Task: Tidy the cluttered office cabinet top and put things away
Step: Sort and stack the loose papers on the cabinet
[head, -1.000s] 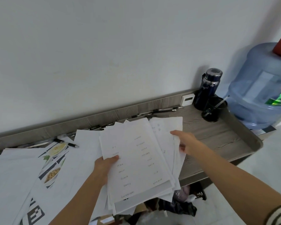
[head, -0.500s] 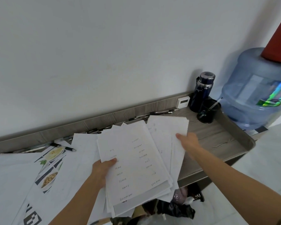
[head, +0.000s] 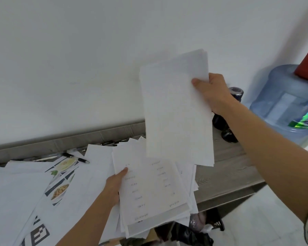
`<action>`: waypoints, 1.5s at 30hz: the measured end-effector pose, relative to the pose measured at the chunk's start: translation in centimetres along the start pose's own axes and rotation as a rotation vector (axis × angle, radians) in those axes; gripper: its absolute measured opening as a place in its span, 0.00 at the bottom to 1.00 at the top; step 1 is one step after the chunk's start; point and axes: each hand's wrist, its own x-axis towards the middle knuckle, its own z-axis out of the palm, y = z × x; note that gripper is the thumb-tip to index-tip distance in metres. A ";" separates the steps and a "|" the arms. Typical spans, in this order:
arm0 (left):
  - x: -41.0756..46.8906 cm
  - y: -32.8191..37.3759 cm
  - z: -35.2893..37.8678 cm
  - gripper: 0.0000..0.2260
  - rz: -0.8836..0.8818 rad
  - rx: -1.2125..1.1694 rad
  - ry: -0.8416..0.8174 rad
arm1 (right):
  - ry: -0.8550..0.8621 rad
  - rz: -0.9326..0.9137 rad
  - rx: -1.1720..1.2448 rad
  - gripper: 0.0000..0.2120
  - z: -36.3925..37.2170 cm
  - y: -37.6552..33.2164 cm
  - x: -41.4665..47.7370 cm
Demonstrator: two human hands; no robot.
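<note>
Above the grey cabinet top [head: 228, 167] we see the right hand [head: 214, 93] raised, arm stretched up from the lower right, thumb pinched over the edge of a sheaf of blank sheets [head: 176, 107] hanging upright in front of the wall. Lower down, the left hand [head: 115, 185] reaches in from below, thumb pressed on top of a printed stack [head: 153, 190] that overhangs the cabinet's front edge, beside loose papers [head: 21, 189] spread leftward.

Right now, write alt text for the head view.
The right hand lifts a sheaf of white sheets above a grey cabinet top, while the left hand holds a printed paper stack. Loose papers cover the left; a water jug stands right.
</note>
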 end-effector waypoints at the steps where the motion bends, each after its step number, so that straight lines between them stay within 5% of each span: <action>1: 0.0 0.1 -0.1 0.18 -0.012 -0.030 -0.003 | -0.037 0.017 0.005 0.08 0.3 -0.1 0.3; 10: 0.2 0.5 -0.7 0.33 -0.050 -0.233 -0.183 | -0.311 0.380 -0.074 0.09 7.7 13.3 -1.9; 16: -0.2 0.9 -0.2 0.18 -0.040 -0.038 -0.253 | -0.412 0.463 -0.113 0.12 12.1 19.4 -4.6; 23: -2.0 3.0 1.7 0.18 0.193 0.086 -0.264 | -0.313 0.524 -0.052 0.34 8.0 19.7 -3.5; 27: -6.1 7.7 2.3 0.21 0.430 0.099 -0.376 | -0.634 0.664 0.214 0.44 4.7 17.0 -3.3; 29: -7.7 9.8 2.3 0.20 0.523 0.089 -0.438 | -0.794 0.606 0.345 0.41 4.5 15.5 -3.0; 33: -8.3 12.0 1.6 0.20 0.601 0.110 -0.434 | -0.821 0.415 0.527 0.39 5.2 10.9 -2.2; 38: -7.8 11.5 0.6 0.33 0.690 0.192 -0.356 | -0.774 0.246 0.330 0.29 6.1 8.4 -2.1; 45: -7.5 10.4 1.3 0.24 0.751 0.182 -0.271 | -0.735 0.145 0.258 0.24 7.2 8.7 -4.1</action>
